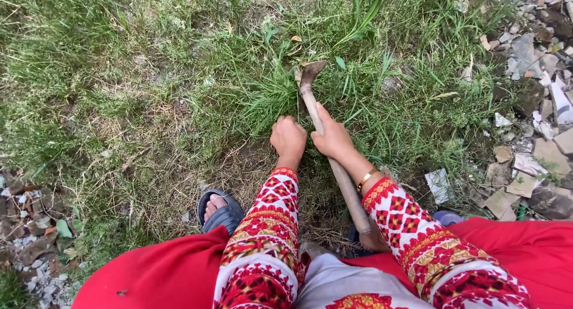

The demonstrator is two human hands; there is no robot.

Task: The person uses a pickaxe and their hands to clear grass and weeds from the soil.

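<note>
The right hand (332, 139) is wrapped around the wooden handle of a hoe (325, 148), whose blade digs into the grass (262, 94) just beyond. Just left of the hoe, the left hand (288, 139) is clenched on a grass tuft.

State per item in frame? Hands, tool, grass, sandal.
left hand: closed in a fist on the grass
right hand: gripping the tool handle
wooden-handled tool: tilted, head down in the grass
grass clump: standing, rooted
sandal: on foot, flat on ground
</note>
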